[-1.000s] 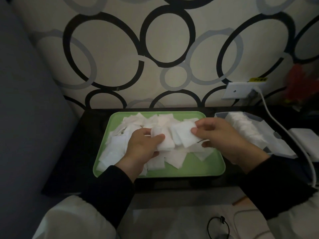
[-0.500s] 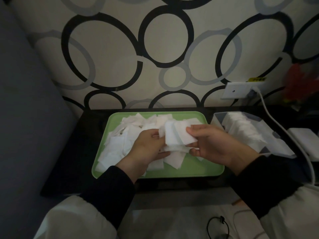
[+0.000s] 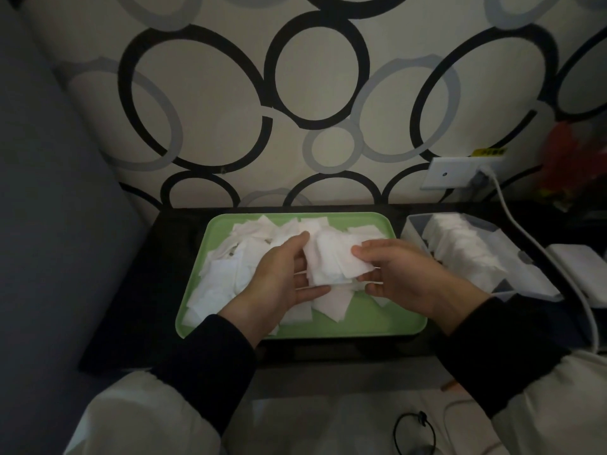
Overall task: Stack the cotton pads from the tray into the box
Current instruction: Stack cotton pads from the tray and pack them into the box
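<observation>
A green tray (image 3: 377, 323) on a dark table holds a loose heap of square white cotton pads (image 3: 226, 277). Above the tray's middle, my left hand (image 3: 279, 284) and my right hand (image 3: 400, 277) together hold a small bunch of cotton pads (image 3: 331, 264), fingers pinching it from both sides. To the right of the tray stands a clear box (image 3: 414, 224) with a row of stacked pads (image 3: 463, 251) inside it.
A white cable (image 3: 538, 257) runs from a wall socket (image 3: 453, 174) down past the box's right side. A white flat device (image 3: 584, 274) lies at the far right, red items behind it. A black looped cord (image 3: 414, 431) lies near my lap.
Both hands have lifted a bunch of pads off the heap and drawn it toward me. The left hand turned palm-up under the bunch; the right hand shifted slightly left.
</observation>
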`<state>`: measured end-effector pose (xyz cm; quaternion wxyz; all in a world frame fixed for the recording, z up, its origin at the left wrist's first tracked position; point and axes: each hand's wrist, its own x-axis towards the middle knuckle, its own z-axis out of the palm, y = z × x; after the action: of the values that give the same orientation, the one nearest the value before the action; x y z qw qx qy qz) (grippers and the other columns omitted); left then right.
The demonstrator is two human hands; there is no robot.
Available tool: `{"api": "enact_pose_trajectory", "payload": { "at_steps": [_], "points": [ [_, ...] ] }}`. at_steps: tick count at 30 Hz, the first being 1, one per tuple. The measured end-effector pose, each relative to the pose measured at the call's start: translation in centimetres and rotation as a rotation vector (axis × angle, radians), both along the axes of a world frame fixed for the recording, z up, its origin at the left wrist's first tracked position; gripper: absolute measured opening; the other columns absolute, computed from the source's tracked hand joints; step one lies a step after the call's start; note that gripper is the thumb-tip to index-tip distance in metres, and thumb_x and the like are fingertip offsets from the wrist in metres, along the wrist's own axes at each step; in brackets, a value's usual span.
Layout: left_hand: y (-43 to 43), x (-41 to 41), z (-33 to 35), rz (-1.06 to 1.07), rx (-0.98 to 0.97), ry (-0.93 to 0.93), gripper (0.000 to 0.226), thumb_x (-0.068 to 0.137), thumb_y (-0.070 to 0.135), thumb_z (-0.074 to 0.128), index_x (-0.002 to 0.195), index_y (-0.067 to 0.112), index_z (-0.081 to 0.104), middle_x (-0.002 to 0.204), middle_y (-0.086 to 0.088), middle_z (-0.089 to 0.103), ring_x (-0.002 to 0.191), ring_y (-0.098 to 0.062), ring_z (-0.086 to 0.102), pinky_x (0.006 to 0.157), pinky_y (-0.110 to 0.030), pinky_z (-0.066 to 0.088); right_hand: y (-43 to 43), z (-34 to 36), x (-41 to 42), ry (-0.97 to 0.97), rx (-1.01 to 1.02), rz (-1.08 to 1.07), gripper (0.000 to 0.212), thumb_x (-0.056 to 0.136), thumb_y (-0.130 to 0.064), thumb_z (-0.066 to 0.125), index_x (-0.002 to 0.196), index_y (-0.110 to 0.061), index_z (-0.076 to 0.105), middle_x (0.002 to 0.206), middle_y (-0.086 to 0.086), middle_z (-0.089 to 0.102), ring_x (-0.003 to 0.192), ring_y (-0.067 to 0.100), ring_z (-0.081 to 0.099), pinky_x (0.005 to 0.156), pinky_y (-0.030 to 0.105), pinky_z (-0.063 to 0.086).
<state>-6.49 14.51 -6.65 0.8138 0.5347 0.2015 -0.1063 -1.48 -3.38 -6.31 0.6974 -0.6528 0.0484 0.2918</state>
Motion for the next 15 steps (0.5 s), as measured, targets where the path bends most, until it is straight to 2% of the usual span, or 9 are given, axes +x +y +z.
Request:
{"api": "enact_pose_trajectory", "payload": {
  "at_steps": [5, 11, 15],
  "points": [
    [0.23, -0.01, -0.05, -0.013, -0.004, -0.015, 0.027, 0.101, 0.018, 0.053, 0.124, 0.005, 0.059, 0.121, -0.020, 0.068, 0.104, -0.033, 0.070, 0.075, -0.036, 0.063, -0.19, 0.31, -0.10, -0.020, 0.052, -0.012, 0.005, 0.089, -0.013, 0.066, 0.088, -0.016, 0.061, 0.076, 0.001, 0.063, 0.066, 0.016, 0.058, 0.061, 0.028, 0.041],
    [0.40, -0.15, 0.03, -0.067, -0.014, -0.035, 0.027, 0.099, 0.029, 0.057, 0.120, 0.013, 0.063, 0.112, -0.012, 0.073, 0.100, -0.028, 0.072, 0.078, -0.037, 0.061, 0.07, 0.49, -0.22, -0.068, 0.060, 0.025, 0.010, 0.089, -0.013, 0.065, 0.082, -0.018, 0.061, 0.074, 0.000, 0.061, 0.067, 0.016, 0.059, 0.060, 0.028, 0.039],
    [0.34, -0.26, -0.12, -0.110, 0.025, -0.078, 0.018, 0.095, 0.019, 0.063, 0.111, 0.012, 0.068, 0.107, -0.008, 0.075, 0.097, -0.023, 0.073, 0.077, -0.033, 0.060, 0.28, 0.15, -0.26, -0.088, 0.005, 0.025, 0.005, 0.089, -0.015, 0.068, 0.088, -0.018, 0.063, 0.082, 0.005, 0.065, 0.069, 0.017, 0.061, 0.060, 0.028, 0.042]
  ]
}}
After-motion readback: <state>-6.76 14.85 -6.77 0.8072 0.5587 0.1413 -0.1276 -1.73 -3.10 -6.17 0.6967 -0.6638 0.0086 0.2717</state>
